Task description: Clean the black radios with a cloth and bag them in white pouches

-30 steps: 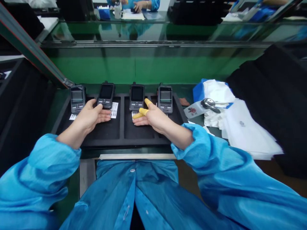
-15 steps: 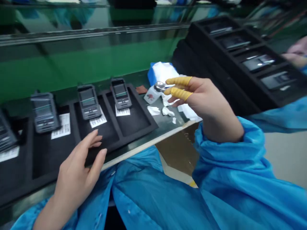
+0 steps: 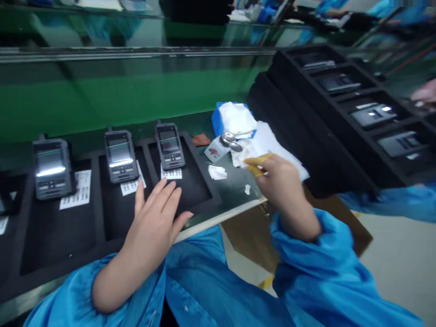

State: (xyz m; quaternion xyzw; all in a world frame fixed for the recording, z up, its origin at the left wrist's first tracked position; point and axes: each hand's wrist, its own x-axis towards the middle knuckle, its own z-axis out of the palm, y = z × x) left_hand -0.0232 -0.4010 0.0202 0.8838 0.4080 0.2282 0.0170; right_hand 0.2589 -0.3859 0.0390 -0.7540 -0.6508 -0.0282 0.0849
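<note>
My left hand [image 3: 155, 213] is open, palm down with fingers stretched out, over the divider of the black foam tray [image 3: 98, 218], just below a handheld device [image 3: 169, 145] with a screen and keys. A printed white label [image 3: 171, 174] shows under that device. My right hand [image 3: 277, 179], with yellow finger cots on thumb and finger, is closed in a pinch beside a crumpled white tissue [image 3: 241, 156]. What the pinch holds, if anything, is hidden. To its left, a small white bottle [image 3: 216, 150] with a flower print and round metal top [image 3: 227, 138] stands on the bench.
Other devices [image 3: 121, 155] lie in the tray with labels. A blue box [image 3: 218, 120] of white wipes stands behind the bottle, near a brown scrap [image 3: 200, 139]. Stacked black trays [image 3: 306, 122] holding devices rise at right, where another person's blue sleeve [image 3: 391, 202] reaches in.
My left hand has moved right and up over the tray. My right hand has left the bottle's top and come down toward the bench edge; a crumpled tissue scrap there is no longer visible.
</note>
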